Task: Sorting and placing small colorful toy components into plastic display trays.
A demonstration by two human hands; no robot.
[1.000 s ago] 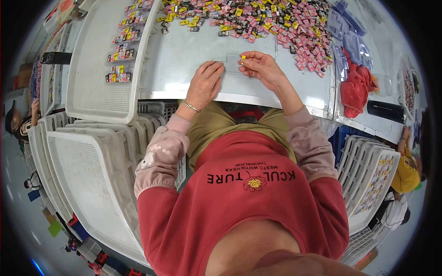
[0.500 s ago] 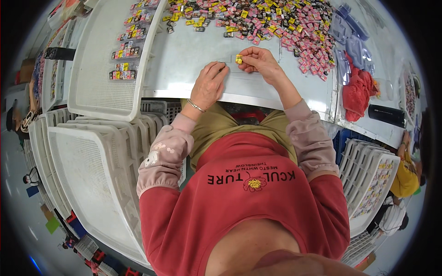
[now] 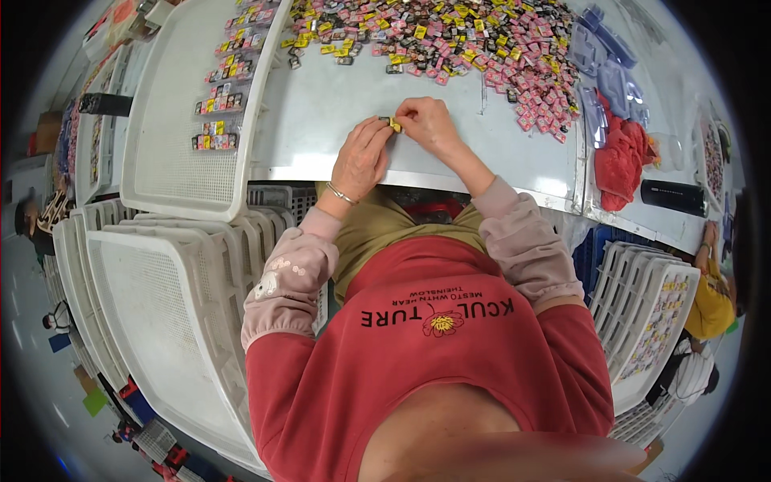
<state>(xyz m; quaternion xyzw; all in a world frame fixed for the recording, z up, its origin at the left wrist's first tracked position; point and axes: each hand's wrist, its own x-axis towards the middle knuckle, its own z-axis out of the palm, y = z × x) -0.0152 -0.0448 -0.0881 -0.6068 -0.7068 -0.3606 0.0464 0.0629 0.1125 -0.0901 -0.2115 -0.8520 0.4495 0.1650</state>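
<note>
My right hand [image 3: 430, 126] pinches a small yellow block [image 3: 395, 124] with thumb and fingertips, right against the fingertips of my left hand [image 3: 361, 157]. The fingers of my left hand are closed together; a dark bit shows at their tips, but what they hold is mostly hidden. Both hands are just above the near part of the metal-topped table [image 3: 321, 104]. Beyond them spreads a heap of small pink, yellow and black blocks [image 3: 474, 48].
At left a white mesh tray [image 3: 173, 112] bears rows of block sets [image 3: 217, 100]. Stacked white trays [image 3: 152, 289] stand below it, and more trays [image 3: 642, 313] at right. Clear plastic packs [image 3: 614, 84], a red cloth [image 3: 618, 165] and a black cylinder [image 3: 673, 197] lie at the right.
My right hand has moved left with the yellow block and now meets my left hand's fingertips. My left hand has shifted slightly.
</note>
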